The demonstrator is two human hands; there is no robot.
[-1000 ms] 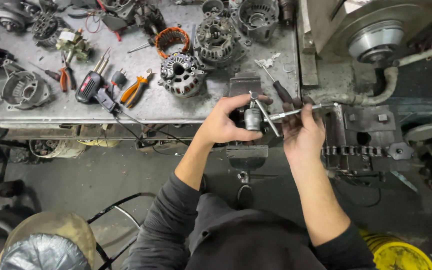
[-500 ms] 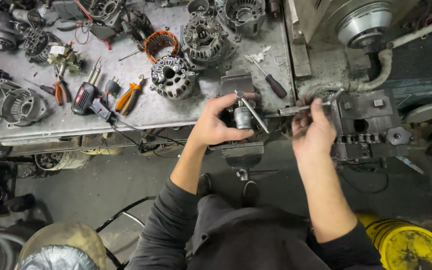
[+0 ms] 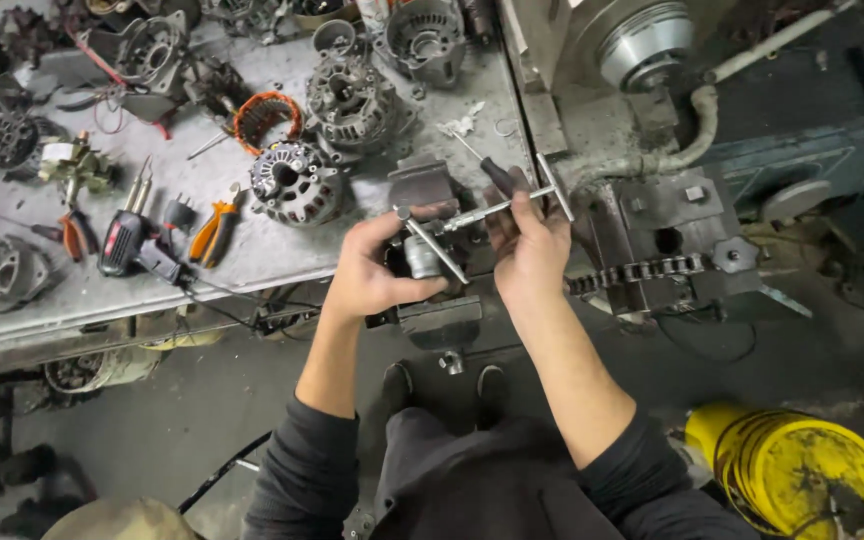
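A small metal cylinder (image 3: 422,258) is gripped by the left hand (image 3: 377,275) over the vise (image 3: 430,190) at the table (image 3: 252,265) edge. A T-handled tool (image 3: 497,208) is clasped by the right hand (image 3: 530,250), fingers wrapped. The work appears underway, not finished.

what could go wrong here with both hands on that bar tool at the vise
1. The left hand wraps the small metal cylinder right under the tool's crossbar; a slip could pinch the fingers.
2. The right hand grips the T-handle bar near the lathe block; knuckles may strike it.
3. The bench edge holds loose orange pliers that could be knocked off.
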